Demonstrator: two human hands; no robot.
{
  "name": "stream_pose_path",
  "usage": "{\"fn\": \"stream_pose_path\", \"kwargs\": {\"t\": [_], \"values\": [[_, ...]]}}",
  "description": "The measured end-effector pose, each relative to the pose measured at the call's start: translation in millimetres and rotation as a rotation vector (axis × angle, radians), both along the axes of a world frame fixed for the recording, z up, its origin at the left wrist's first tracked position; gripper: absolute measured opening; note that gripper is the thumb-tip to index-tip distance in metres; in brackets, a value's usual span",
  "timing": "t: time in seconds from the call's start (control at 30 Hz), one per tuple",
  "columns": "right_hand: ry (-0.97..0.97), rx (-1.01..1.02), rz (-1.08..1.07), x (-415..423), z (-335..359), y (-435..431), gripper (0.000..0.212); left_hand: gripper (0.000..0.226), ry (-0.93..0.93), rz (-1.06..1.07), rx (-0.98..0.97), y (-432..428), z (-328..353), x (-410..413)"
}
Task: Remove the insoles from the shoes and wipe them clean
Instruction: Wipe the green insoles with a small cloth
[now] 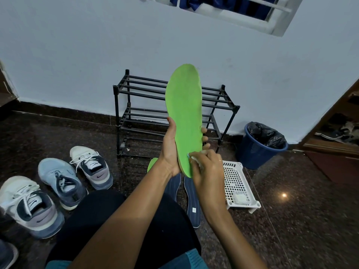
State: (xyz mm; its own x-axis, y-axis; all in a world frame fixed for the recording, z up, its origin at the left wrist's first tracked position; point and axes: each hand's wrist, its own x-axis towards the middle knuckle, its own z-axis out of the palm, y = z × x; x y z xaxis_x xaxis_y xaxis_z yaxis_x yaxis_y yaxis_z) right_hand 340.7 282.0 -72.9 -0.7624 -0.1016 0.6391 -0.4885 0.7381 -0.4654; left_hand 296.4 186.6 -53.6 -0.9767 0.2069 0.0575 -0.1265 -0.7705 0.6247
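Observation:
My left hand (169,150) grips a bright green insole (184,113) near its heel and holds it upright in front of me. My right hand (208,167) presses a small white wipe (194,158) against the heel end of that insole. A second green insole (151,164) peeks out on the floor behind my left wrist. Two dark blue insoles (193,200) lie on the floor below my hands. Three sneakers sit at the left: a white one (91,166), a light blue one (60,181) and another white one (29,206).
A black metal shoe rack (139,113) stands against the wall. A white perforated basket (239,183) lies on the floor at the right, with a blue bin (254,152) lined in black beyond it. My dark-trousered knee (108,214) fills the lower middle.

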Motion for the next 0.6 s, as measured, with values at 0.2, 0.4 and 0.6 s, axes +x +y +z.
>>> {"fn": "stream_pose_path", "kwargs": {"t": [0.2,0.4,0.6], "values": [[-0.089,-0.039,0.134,12,-3,4,0.018,0.081,-0.006,0.041,0.023,1,1,0],[-0.051,-0.012,0.051,-1,4,11,0.017,0.086,-0.004,0.037,0.021,2,2,1],[-0.114,-0.030,0.077,2,-4,7,0.019,0.086,0.003,0.060,0.028,-1,-2,-2]]}}
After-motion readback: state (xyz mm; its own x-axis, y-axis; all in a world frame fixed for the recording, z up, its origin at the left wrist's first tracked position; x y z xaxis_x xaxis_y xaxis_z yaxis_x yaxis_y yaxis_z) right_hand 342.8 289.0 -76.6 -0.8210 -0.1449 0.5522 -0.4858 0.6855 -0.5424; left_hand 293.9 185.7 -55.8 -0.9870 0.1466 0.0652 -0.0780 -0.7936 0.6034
